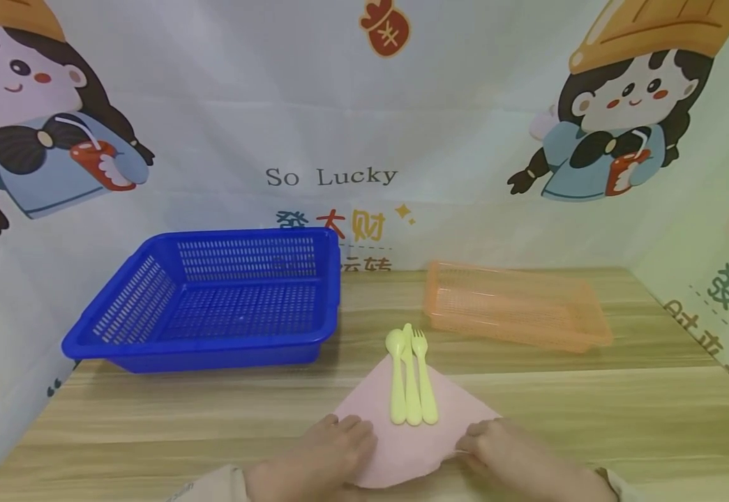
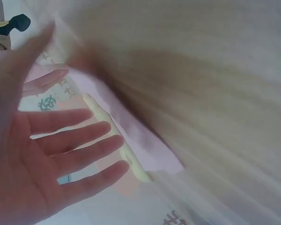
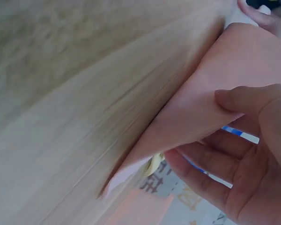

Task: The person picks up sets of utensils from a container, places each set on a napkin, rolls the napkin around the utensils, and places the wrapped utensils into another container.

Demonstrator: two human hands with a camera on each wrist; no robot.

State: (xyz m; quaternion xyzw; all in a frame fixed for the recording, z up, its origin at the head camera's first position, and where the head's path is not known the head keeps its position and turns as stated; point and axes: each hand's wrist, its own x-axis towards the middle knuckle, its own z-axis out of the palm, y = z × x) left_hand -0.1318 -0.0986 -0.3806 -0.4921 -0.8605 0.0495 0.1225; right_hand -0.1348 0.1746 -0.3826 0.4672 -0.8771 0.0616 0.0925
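Observation:
A pink napkin (image 1: 395, 460) lies on the table with one corner pointing away. On it, side by side, are a pale yellow spoon (image 1: 395, 341), a knife (image 1: 409, 390) and a fork (image 1: 423, 380), heads past the far corner. My left hand (image 1: 339, 446) is at the napkin's left side; the left wrist view shows its fingers (image 2: 84, 152) straight and spread beside the napkin. At the right edge, my right hand (image 1: 508, 453) pinches the napkin, thumb on one face and fingers behind it in the right wrist view. The cutlery is mostly hidden there.
A large blue basket (image 1: 213, 345) stands at the back left of the wooden table (image 1: 590, 411). An orange mesh basket (image 1: 515, 335) sits at the back right. A printed cloth (image 1: 464, 125) hangs directly behind the table and along its sides.

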